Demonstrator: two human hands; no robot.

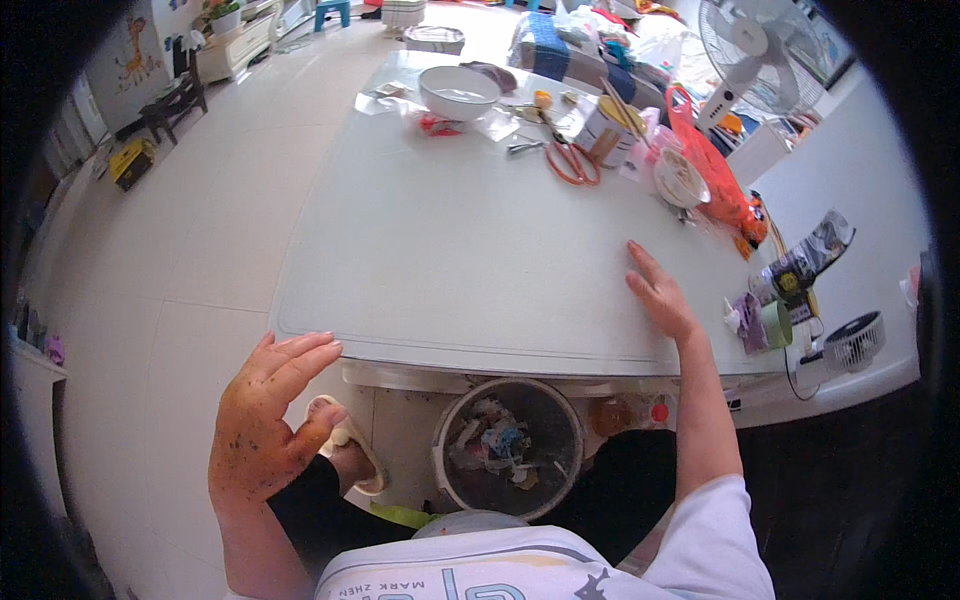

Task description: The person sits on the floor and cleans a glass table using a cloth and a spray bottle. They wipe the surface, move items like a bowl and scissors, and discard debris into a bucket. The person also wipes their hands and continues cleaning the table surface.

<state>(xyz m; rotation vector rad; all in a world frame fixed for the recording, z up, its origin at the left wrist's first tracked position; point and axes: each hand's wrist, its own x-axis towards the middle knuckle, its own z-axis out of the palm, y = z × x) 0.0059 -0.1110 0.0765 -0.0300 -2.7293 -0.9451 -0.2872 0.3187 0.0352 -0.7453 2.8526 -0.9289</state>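
Observation:
My left hand [266,424] is at the near left corner of the glass-topped table [450,247], fingers apart and holding nothing. Dark specks dot its back. Whether its fingertips touch the edge, I cannot tell. On the right side of the tabletop is my right hand [664,300], also holding nothing, its thumb and fingers spread. Beyond it stand a white bowl with residue [681,178] and orange-handled scissors [574,161]. To its right are a green cup [776,326] and a crumpled purple packet [748,322]. Between my legs sits a round trash bin [574,457] with litter inside.
At the table's far end are a large white bowl [459,94] and a tin [606,135] with chopsticks on top. A red plastic bag [705,157] lies along the right edge. A small fan [855,341] stands right; a larger fan [750,45] is behind.

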